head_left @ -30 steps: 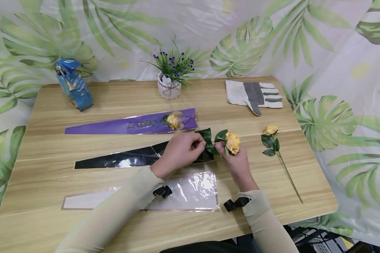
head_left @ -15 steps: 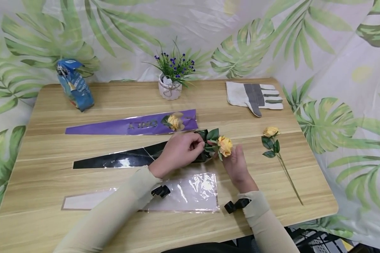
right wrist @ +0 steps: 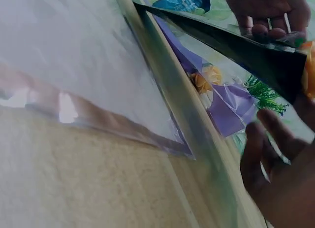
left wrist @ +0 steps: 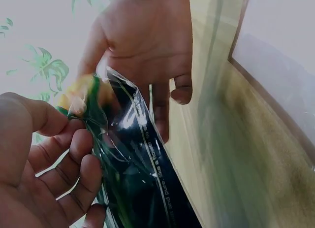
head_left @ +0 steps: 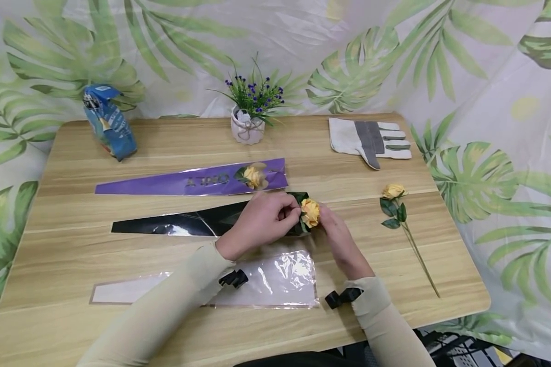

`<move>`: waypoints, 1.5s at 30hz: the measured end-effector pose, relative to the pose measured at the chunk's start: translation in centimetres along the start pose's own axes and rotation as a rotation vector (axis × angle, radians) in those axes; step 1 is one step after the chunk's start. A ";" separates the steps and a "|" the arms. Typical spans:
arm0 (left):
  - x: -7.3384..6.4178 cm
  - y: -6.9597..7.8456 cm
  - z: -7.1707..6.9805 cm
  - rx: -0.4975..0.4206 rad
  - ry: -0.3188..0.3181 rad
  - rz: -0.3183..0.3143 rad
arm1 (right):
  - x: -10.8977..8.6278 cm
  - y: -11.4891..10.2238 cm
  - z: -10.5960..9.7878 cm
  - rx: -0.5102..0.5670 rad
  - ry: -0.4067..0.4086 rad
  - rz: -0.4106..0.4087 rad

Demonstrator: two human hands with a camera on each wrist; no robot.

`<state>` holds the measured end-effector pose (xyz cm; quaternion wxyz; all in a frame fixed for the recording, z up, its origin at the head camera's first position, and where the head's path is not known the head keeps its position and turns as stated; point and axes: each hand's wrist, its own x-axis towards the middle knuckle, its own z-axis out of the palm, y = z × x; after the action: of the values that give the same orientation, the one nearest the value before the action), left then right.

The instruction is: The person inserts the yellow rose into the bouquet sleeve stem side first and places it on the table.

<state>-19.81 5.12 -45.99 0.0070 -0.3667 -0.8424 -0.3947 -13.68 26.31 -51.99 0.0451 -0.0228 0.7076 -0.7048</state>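
My left hand (head_left: 268, 216) pinches the open edge of a black flower sleeve (head_left: 179, 223) between thumb and fingertips. A yellow artificial rose (head_left: 310, 212) has its stem inside this sleeve, and its bloom sits at the mouth. Green leaves show through the clear film in the left wrist view. Against the bloom rest the extended fingers of my right hand (head_left: 342, 242), pressing from the right. Some of its fingers reach behind the sleeve in the left wrist view. The sleeve appears raised from the tabletop in the right wrist view.
Behind lies a purple sleeve (head_left: 165, 182) with a yellow rose in it. A clear-and-white sleeve (head_left: 280, 278) lies in front. A loose rose (head_left: 408, 234) is on the right. A work glove (head_left: 369, 138), a potted plant (head_left: 248, 127) and a blue bag (head_left: 110, 125) line the back.
The rose has slid left into the black sleeve until its bloom meets the mouth. My right hand has loosened its pinch, straightened its fingers and followed the bloom left.
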 end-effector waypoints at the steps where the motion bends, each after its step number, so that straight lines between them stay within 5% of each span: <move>1: 0.0 0.1 0.0 -0.003 -0.003 0.002 | 0.1 0.0 0.0 -0.037 0.037 -0.012; 6: 0.2 0.2 0.0 0.021 -0.023 0.005 | 0.6 0.1 0.4 -0.157 0.222 -0.129; 10: 0.1 0.2 0.0 0.032 -0.038 -0.012 | 0.5 -0.2 0.9 -0.207 0.287 -0.194; 20: 0.4 0.1 -0.5 0.004 -0.047 -0.034 | -0.1 -0.5 1.2 -0.465 0.086 -0.391; 30: 0.0 -0.3 -0.6 0.055 -0.065 -0.058 | 1.1 -0.2 2.5 -0.570 0.056 -0.405; 33: -1.7 -0.4 -1.4 0.195 -0.091 -0.080 | 1.6 0.1 2.5 -0.513 0.111 -0.302; 39: -8.6 -1.2 -3.2 0.545 -0.263 -0.138 | 2.0 0.2 2.1 -0.440 0.142 -0.129; 42: -11.1 -1.9 -3.4 0.557 -0.362 -0.232 | 2.2 0.2 2.6 -0.442 0.117 -0.110; 45: -12.2 -2.8 -3.3 0.529 -0.409 -0.331 | 2.3 0.3 2.8 -0.461 0.074 -0.090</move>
<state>-13.57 -5.72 -49.26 -0.1309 -0.2822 -0.9472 -0.0778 -15.73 23.26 -52.35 -0.0188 -0.0381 0.8494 -0.5261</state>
